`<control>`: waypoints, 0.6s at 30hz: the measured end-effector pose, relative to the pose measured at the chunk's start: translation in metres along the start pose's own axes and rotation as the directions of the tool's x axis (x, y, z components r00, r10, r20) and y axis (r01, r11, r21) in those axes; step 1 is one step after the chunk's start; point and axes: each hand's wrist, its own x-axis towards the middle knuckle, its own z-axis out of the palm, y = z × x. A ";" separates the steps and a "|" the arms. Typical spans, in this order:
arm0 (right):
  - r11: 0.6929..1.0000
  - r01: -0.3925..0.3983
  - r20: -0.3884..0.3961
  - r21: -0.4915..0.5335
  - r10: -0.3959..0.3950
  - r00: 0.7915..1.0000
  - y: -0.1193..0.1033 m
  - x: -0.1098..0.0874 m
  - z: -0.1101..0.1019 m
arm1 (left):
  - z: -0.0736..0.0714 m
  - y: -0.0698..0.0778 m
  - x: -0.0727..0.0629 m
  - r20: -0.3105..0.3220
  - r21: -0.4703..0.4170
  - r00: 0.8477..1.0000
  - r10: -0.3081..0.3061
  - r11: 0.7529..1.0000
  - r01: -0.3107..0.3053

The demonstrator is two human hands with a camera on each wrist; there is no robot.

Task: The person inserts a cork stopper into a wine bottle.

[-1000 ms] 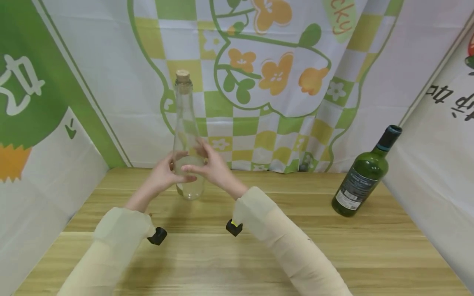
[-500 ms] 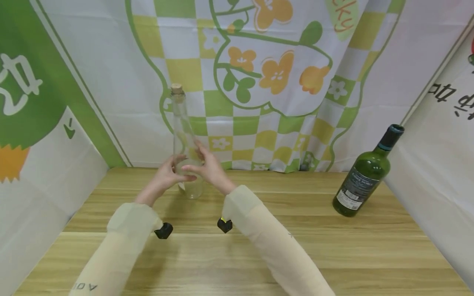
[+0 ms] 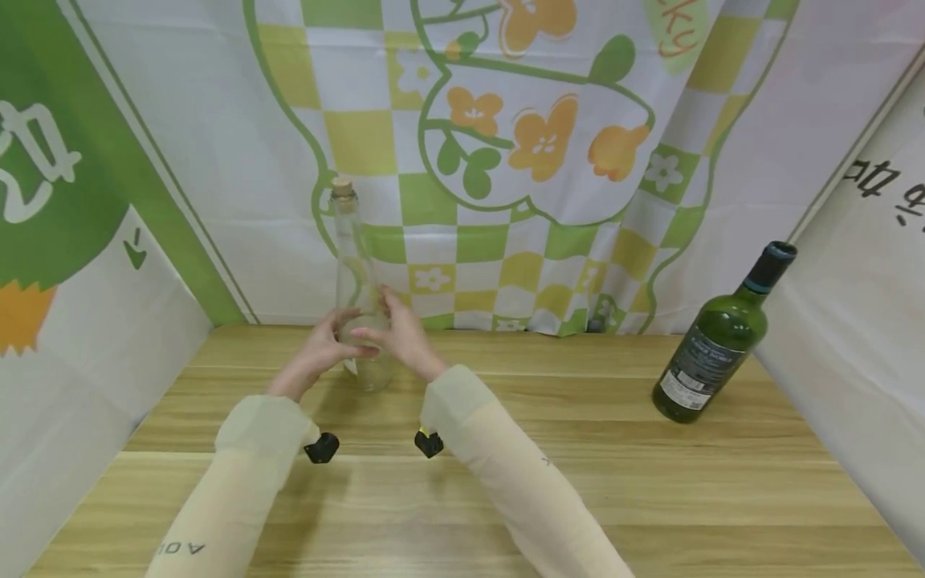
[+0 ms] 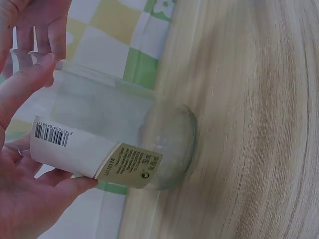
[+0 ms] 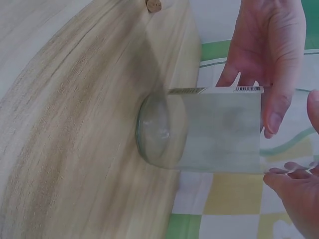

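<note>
Watching the cork (image 3: 343, 187) sink lower at upper left, I've got left hand (image 3: 321, 349) and right hand (image 3: 406, 337) fingers curled round the bottle (image 3: 357, 277), left of centre, its base now apparently settled on the table (image 3: 506, 482).

Wood-grain table (image 3: 390, 522) has a green bottle (image 3: 711, 353) far right, clear bottle (image 3: 354, 265) seemingly standing far left, plus some cork-like bit (image 5: 154, 5).

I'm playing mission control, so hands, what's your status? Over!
Left hand and right hand: both gripping corked clear glass bottle. Bottle upright. Green wine bottle off to the right, apart from both hands. Over.
</note>
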 end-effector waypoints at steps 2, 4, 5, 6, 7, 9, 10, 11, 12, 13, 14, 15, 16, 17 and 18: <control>1.000 0.001 0.007 -0.002 -0.001 1.000 -0.001 0.001 0.002 | -0.001 0.000 -0.001 -0.006 0.005 1.000 -0.006 1.000 0.006; 1.000 -0.003 0.020 -0.005 0.003 1.000 -0.002 0.000 0.003 | -0.003 0.000 -0.002 0.003 0.011 1.000 -0.010 1.000 0.010; 1.000 -0.005 0.025 -0.006 0.005 1.000 -0.002 0.000 0.003 | -0.003 0.001 -0.003 0.000 0.011 1.000 -0.017 1.000 0.017; 1.000 -0.007 0.026 -0.006 0.007 1.000 -0.002 0.000 0.003 | -0.004 0.001 -0.003 -0.004 0.016 1.000 -0.025 1.000 0.025; 1.000 -0.009 0.025 -0.008 0.009 1.000 -0.002 -0.001 0.002 | -0.004 0.002 -0.003 -0.004 0.025 0.999 -0.036 0.999 0.036; 1.000 -0.011 0.015 -0.005 0.011 1.000 -0.002 -0.002 0.001 | -0.006 0.002 -0.003 -0.004 0.039 0.998 -0.057 0.998 0.057; 1.000 -0.011 0.009 -0.008 0.012 1.000 -0.001 -0.002 0.000 | -0.006 0.003 -0.003 -0.003 0.038 0.998 -0.064 0.997 0.064; 1.000 -0.012 0.004 -0.014 0.012 1.000 0.001 -0.003 -0.001 | -0.006 0.003 -0.003 -0.006 0.039 0.997 -0.071 0.997 0.072; 1.000 -0.010 -0.001 -0.022 0.010 1.000 0.002 -0.004 -0.002 | -0.007 0.003 -0.003 -0.002 0.042 0.997 -0.075 0.996 0.075; 0.999 -0.007 -0.001 -0.039 0.007 1.000 0.005 -0.005 -0.004 | -0.006 0.004 -0.004 0.002 0.053 0.997 -0.074 0.996 0.073; 0.999 -0.001 0.006 -0.051 0.002 1.000 0.007 -0.006 -0.005 | -0.006 0.005 -0.005 -0.001 0.070 0.997 -0.076 0.995 0.076; 0.997 0.006 0.018 -0.076 -0.005 1.000 0.009 -0.007 -0.008 | -0.006 0.006 -0.007 0.002 0.102 0.996 -0.086 0.991 0.085; 0.995 0.015 0.030 -0.103 -0.012 0.999 0.012 -0.009 -0.010 | -0.005 0.008 -0.009 0.003 0.146 0.996 -0.093 0.985 0.092; 0.992 0.020 0.046 -0.128 -0.014 0.999 0.015 -0.010 -0.012 | -0.005 0.010 -0.011 0.005 0.225 0.995 -0.101 0.969 0.097; 0.988 0.025 0.065 -0.155 -0.015 0.998 0.018 -0.012 -0.015 | -0.004 0.012 -0.015 0.013 0.300 0.993 -0.119 0.947 0.110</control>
